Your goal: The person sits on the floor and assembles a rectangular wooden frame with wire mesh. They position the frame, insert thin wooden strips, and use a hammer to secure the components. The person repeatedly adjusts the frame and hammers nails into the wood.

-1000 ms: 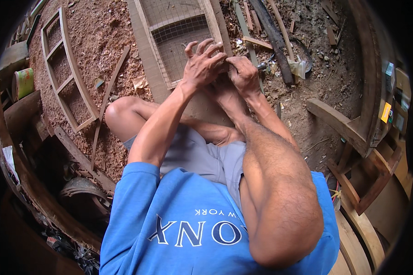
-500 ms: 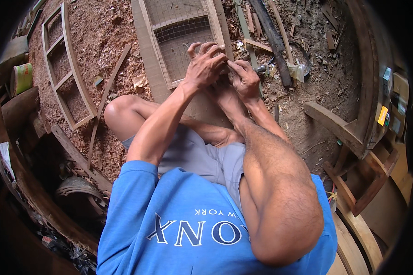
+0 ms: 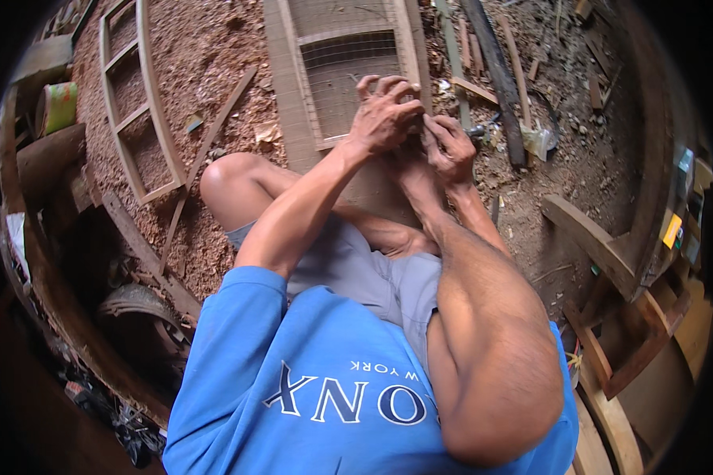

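In front of me a wooden frame (image 3: 299, 67) with wire mesh (image 3: 348, 52) across its opening lies on a flat brown board (image 3: 289, 119). My left hand (image 3: 386, 115) bends over the frame's near right corner, its fingers curled and slightly apart. That corner is mostly hidden under the hand. Close beside it, my right hand (image 3: 451, 150) is closed, thumb and fingertips pinched together at the frame's right edge. Whatever lies in that pinch is too small or hidden to make out. My bare foot (image 3: 412, 178) rests on the board just below both hands.
A second wooden frame (image 3: 149, 103) without mesh lies on wood chips at the left, beside a thin strip (image 3: 206, 154). On the right are a long dark bar (image 3: 499, 79), a clear plastic piece (image 3: 537, 142) and a curved wooden piece (image 3: 590, 229). A green tin (image 3: 59, 108) stands far left.
The whole view has shifted, so everything sits farther right and the far things slightly higher. Both hands stay at the same corner of the frame, the right fingers slightly changed in pose.
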### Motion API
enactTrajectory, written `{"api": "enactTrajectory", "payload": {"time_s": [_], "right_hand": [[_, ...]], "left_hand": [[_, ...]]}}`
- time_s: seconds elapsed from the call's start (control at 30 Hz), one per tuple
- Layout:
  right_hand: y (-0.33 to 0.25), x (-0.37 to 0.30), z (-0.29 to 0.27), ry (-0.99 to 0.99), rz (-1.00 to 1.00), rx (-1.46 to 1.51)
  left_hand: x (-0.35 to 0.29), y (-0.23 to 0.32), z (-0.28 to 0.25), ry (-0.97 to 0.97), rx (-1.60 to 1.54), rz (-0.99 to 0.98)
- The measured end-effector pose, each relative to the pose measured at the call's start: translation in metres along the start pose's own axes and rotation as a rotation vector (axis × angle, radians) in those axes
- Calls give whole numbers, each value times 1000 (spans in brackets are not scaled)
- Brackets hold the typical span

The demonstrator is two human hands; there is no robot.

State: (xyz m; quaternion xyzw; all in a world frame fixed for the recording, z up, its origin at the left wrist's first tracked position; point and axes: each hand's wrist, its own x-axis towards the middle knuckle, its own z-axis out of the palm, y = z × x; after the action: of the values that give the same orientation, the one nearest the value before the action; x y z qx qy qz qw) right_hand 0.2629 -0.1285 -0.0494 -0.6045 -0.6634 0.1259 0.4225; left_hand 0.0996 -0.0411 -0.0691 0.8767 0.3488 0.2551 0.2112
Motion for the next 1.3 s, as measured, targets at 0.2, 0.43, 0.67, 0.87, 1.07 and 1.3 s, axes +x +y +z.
{"api": "enactTrajectory", "payload": {"time_s": [0.2, 0.43, 0.67, 0.87, 1.07, 1.3], "right_hand": [[5, -11, -7, -1, 123, 71], [30, -68, -71, -78, 400, -400], [34, -117, -83, -438, 668, -404], [33, -102, -88, -289, 683, -357], [-3, -63, -122, -275, 712, -65], [-51, -45, -110, -283, 685, 57]], "left_hand": [[0, 2, -1, 4, 22, 0], [2, 2, -4, -10, -47, -9], [1, 1, -4, -21, -52, -9], [3, 2, -3, 15, -59, -3], [3, 2, -7, -21, -81, -13], [5, 3, -8, -4, -112, -13]]}}
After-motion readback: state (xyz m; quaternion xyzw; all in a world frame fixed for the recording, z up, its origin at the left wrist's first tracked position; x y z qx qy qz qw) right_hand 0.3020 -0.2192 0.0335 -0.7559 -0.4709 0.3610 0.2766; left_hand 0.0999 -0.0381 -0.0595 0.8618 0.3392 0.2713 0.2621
